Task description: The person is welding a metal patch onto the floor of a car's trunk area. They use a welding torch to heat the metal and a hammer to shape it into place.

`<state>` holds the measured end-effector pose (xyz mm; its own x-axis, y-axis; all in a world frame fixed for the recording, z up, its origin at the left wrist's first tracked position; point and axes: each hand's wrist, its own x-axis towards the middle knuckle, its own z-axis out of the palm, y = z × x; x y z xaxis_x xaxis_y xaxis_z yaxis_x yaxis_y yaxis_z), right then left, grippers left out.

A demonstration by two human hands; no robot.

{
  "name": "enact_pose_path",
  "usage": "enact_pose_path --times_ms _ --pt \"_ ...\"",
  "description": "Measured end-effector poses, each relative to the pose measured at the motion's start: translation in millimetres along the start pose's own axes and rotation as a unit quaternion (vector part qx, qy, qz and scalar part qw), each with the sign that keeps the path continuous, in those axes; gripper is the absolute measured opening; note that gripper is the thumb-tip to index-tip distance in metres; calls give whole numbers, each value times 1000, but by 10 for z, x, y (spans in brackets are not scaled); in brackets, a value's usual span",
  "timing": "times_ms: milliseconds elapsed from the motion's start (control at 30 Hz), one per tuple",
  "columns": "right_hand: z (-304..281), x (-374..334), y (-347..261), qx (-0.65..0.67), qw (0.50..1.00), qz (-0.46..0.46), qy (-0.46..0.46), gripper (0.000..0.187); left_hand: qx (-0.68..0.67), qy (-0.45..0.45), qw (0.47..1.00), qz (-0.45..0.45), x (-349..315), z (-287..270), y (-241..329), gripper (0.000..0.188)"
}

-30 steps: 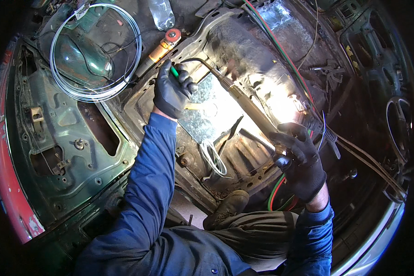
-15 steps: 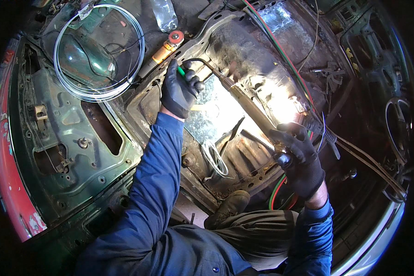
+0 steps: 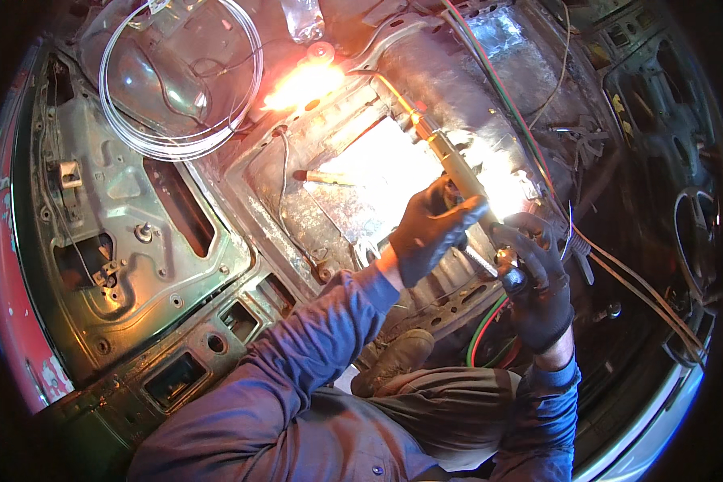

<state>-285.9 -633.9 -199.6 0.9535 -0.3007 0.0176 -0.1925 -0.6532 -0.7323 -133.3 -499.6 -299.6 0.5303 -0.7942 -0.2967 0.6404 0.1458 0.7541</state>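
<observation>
My right hand, in a black glove, grips the lower handle of a gas welding torch. A bright orange flame flares from its bent tip. My gloved left hand is at the torch's handle, fingers curled and one digit lying along it. Whatever that palm holds is hidden. Beneath the torch, glaring light washes out a sheet-metal patch on the rusty car floor. A short stick-like thing with a dark end lies on the patch's left edge.
A wire coil lies at the far left, near a clear plastic bottle. The grinder's red disc shows behind the flame. Red and green hoses run below my right hand. Locking pliers lie right. A stripped green door stands left.
My left hand has drawn back from the torch tip to its handle; the green thing it held no longer shows. A large orange flame has appeared at the tip. My right hand stays in place.
</observation>
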Motion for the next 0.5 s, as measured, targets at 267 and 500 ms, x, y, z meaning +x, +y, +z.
enact_pose_path --times_ms 267,500 --pt "-41 -85 -63 48 998 42 28 55 -21 -6 1000 13 20 180 -14 25" --pt "-110 -89 1 -53 998 25 -7 62 -5 -4 1000 22 13 202 -101 25"
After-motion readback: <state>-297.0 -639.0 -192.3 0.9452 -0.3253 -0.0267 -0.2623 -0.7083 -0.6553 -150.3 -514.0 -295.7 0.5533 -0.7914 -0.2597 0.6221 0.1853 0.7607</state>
